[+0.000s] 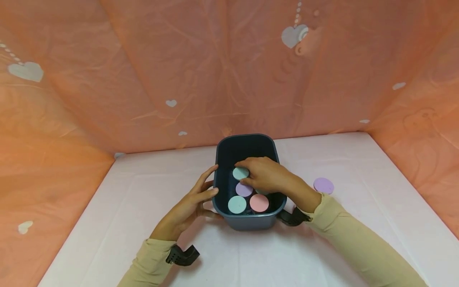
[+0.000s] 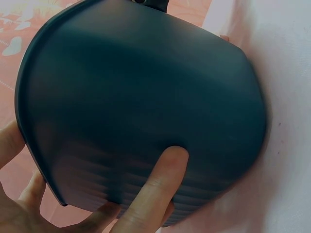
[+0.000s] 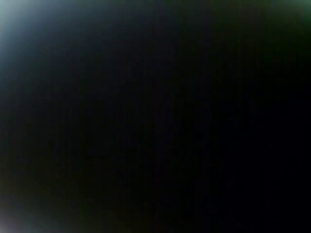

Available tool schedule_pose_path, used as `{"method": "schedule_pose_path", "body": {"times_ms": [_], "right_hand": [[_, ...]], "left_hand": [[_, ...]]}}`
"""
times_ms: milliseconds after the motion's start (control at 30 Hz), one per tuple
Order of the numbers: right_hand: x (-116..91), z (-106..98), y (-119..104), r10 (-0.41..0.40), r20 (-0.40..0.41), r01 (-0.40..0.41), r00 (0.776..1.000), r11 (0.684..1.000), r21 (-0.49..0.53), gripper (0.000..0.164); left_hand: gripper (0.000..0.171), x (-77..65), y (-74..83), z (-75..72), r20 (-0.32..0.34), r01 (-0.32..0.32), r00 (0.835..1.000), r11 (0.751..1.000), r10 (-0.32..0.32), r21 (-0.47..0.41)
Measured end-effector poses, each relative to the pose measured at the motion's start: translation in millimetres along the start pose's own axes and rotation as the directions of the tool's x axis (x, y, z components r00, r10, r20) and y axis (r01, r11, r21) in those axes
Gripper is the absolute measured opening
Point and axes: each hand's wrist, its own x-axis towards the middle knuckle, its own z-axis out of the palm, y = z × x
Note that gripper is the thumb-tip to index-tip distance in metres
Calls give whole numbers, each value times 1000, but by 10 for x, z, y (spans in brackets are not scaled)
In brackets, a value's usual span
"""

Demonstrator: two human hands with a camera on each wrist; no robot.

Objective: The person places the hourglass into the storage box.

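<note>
A dark blue-grey bin [image 1: 251,223] stands on the white-covered table. My left hand [image 1: 191,203] steadies its left side with extended fingers; in the left wrist view those fingers [image 2: 160,184] touch the bin's wall [image 2: 121,87]. Reaching over the right rim, my right hand [image 1: 267,175] pinches a mint-green disc [image 1: 240,173] between thumb and fingers inside the bin. Below it lie a lavender disc [image 1: 244,189], another mint-green disc [image 1: 237,205] and a pink disc [image 1: 259,203]. The right hand partly hides a further pale disc. The right wrist view is almost black.
Another lavender disc [image 1: 324,185] lies on the table [image 1: 143,207] to the right of the bin, near the right forearm. Orange sheeting [image 1: 179,71] with hearts walls in the back and both sides. A black wrist strap [image 1: 183,256] juts from the left wrist.
</note>
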Motion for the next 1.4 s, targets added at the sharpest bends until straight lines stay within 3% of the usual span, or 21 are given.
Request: {"method": "schedule_pose_path", "body": {"times_ms": [367,500,700,1000,1400], "right_hand": [[-31,-7,-38,28,25,-27,999,999,-32,46],[-58,-5,-28,11,-29,-11,1000,1000,-14,45],[-229,-88,68,-18,-143,37,990,991,129,44],[-667,-350,445,9,-203,41,979,971,236,41],[-1102,-413,1102,-37,-74,51,997,978,204,45]], "left_hand": [[64,-8,11,5,-13,8,1000,1000,-8,8],[64,-3,-1,8,-14,11,1000,1000,-10,11],[64,15,-17,13,-1,11,1000,1000,-11,17],[63,15,9,-11,-26,6,1000,1000,-6,21],[62,16,-15,-19,-34,-7,999,999,9,44]]}}
